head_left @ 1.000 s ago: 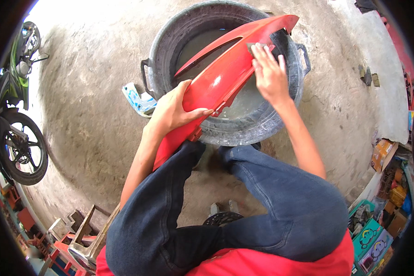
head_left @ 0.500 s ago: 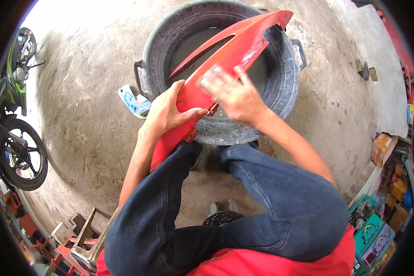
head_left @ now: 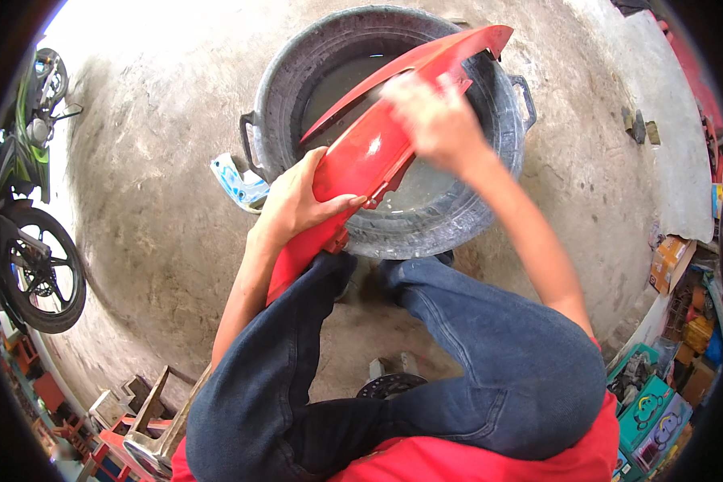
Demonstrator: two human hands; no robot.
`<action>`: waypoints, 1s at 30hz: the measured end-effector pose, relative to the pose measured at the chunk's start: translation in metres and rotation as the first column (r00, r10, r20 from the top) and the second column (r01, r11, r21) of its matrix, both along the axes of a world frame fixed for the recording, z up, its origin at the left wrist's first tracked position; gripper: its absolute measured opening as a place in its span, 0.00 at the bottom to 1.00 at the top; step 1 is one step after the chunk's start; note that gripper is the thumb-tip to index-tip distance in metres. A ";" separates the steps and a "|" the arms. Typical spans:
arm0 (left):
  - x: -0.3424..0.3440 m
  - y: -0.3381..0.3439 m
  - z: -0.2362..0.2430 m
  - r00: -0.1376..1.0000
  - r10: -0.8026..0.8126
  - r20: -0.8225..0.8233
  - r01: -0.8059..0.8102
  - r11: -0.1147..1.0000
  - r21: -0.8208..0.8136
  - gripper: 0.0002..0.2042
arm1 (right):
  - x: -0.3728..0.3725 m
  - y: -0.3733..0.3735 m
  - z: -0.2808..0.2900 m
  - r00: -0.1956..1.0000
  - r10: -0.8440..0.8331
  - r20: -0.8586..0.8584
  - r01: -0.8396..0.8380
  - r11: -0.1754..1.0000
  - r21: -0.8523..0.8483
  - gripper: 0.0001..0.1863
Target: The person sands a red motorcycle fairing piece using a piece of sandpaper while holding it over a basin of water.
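Observation:
A long red plastic motorcycle body panel (head_left: 365,153) slants from my left thigh up and to the right, over a big dark tub (head_left: 414,233) with murky water (head_left: 333,90) in it. My left hand (head_left: 293,205) is closed round the panel's lower part, thumb on its near edge. My right hand (head_left: 446,128) presses on the panel's upper part, fingers curled and smeared by motion. Something pale and greyish shows at its fingertips, too blurred to name. The panel's face looks wet, with a bright glint.
A blue-and-white plastic piece (head_left: 239,186) lies on the concrete floor left of the tub. A motorcycle (head_left: 36,257) stands at the far left. A wooden frame (head_left: 149,418) is at lower left; boxes (head_left: 651,414) crowd the lower right. A perforated disc (head_left: 390,384) lies between my legs.
My right hand has slid up along the panel, away from my left hand. The left hand keeps its hold, and the panel has barely shifted.

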State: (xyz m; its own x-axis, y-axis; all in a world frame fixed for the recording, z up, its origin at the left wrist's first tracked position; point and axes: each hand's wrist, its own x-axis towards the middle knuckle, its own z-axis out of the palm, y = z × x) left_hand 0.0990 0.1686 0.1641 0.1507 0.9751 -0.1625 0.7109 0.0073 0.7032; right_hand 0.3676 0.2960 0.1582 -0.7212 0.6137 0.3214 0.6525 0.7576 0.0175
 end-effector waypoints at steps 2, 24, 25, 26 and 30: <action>0.007 0.004 0.001 1.000 -0.010 -0.001 0.010 1.000 0.005 0.49 | 0.046 0.061 -0.003 0.950 -0.314 0.009 0.314 0.948 -0.057 0.22; 0.006 -0.002 0.000 0.999 0.036 -0.005 -0.035 0.996 0.080 0.46 | 0.044 0.064 0.011 0.899 -0.166 -0.405 0.168 0.985 -0.030 0.18; 0.007 -0.002 0.002 0.999 0.042 -0.006 -0.042 0.996 0.077 0.46 | 0.047 0.065 0.016 0.908 -0.175 -0.382 0.181 0.983 -0.019 0.19; 0.007 -0.002 0.002 0.999 0.038 -0.004 -0.038 0.996 0.077 0.46 | 0.049 0.062 0.010 0.907 -0.179 -0.380 0.185 0.982 -0.019 0.19; 0.006 -0.002 0.004 0.999 0.046 -0.011 -0.046 0.998 0.054 0.46 | 0.019 0.000 -0.023 0.989 0.074 -0.125 -0.062 0.993 0.096 0.23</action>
State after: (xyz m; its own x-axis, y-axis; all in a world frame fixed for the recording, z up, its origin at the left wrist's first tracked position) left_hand 0.1053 0.1666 0.1682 0.1038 0.9883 -0.1117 0.7193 0.0029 0.6947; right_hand 0.3863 0.2955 0.1357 -0.7093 0.5284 0.4666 0.6010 0.7992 0.0085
